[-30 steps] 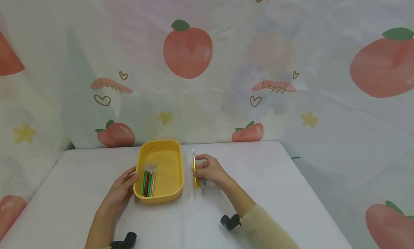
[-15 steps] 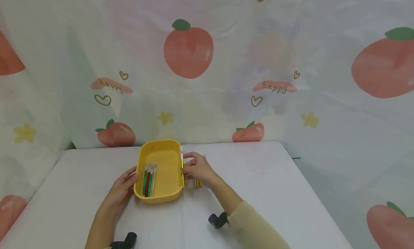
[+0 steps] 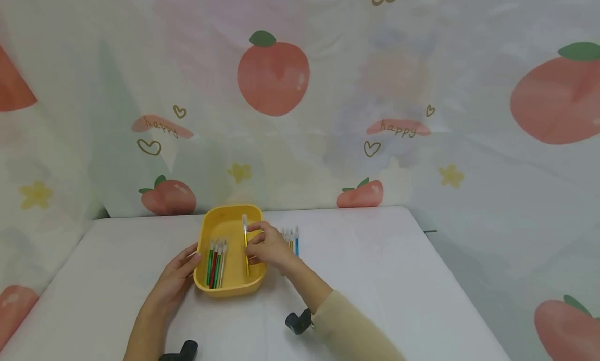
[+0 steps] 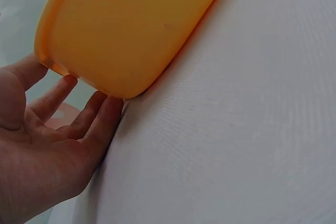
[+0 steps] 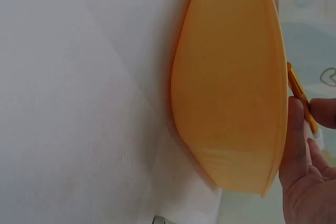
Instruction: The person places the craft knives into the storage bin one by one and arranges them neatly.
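In the head view my right hand (image 3: 268, 245) pinches a yellow craft knife (image 3: 246, 249) with a clear cap. It holds the knife upright in the picture, over the right half of the yellow tray (image 3: 234, 291). My left hand (image 3: 175, 272) holds the tray's left side, thumb at the rim and fingertips on the outer wall, as the left wrist view shows. Several capped craft knives (image 3: 216, 264), green, red and silver, lie side by side in the tray's left half. In the right wrist view the yellow knife shows beyond the tray's rim, between thumb and finger.
More capped craft knives, a blue one (image 3: 297, 241) among them, lie on the white table (image 3: 375, 277) right of the tray, partly hidden by my right hand. A fruit-patterned curtain (image 3: 300, 152) hangs behind the table's back edge.
My right hand has carried the yellow craft knife leftwards from the table, across the tray's right rim, to above its inside. My left hand and the tray have stayed in place.
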`<state>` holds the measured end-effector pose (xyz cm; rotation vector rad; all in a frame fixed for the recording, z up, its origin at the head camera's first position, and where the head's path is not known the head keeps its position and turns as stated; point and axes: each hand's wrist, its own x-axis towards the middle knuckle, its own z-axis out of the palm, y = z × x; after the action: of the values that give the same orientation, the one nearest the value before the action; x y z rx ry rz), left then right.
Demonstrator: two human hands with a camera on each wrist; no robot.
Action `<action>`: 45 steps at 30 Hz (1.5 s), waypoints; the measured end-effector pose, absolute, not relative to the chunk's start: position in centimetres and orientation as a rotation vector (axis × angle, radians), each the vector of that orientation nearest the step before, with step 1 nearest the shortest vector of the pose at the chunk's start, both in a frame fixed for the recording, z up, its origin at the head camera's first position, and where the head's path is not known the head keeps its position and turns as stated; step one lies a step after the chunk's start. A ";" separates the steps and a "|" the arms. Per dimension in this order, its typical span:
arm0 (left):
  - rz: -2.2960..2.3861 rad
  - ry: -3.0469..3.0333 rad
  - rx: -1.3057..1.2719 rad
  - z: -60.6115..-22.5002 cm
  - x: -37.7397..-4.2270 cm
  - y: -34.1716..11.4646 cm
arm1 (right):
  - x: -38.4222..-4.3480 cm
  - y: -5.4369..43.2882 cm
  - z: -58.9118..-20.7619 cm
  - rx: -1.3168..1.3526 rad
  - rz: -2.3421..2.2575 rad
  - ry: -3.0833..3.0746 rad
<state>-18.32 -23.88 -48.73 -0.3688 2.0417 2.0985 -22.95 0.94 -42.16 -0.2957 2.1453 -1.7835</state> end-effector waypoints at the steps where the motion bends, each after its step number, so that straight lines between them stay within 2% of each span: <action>1: 2.098 2.044 -0.367 -48.7 -18.3 -23.8 | -22.9 0.7 -42.2 -0.294 -1.770 2.158; 25: 2.090 2.045 -0.355 -48.7 -18.4 -23.8 | -21.4 -4.0 -43.6 -0.225 -1.691 2.223; 45: 2.096 2.051 -0.356 -48.5 -18.5 -23.8 | -21.8 -5.0 -44.5 -0.120 -1.450 2.477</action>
<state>-18.54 -23.84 -48.52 -0.3557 2.0509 2.0958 -21.76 -5.00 -44.48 -0.1203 2.4770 -1.4498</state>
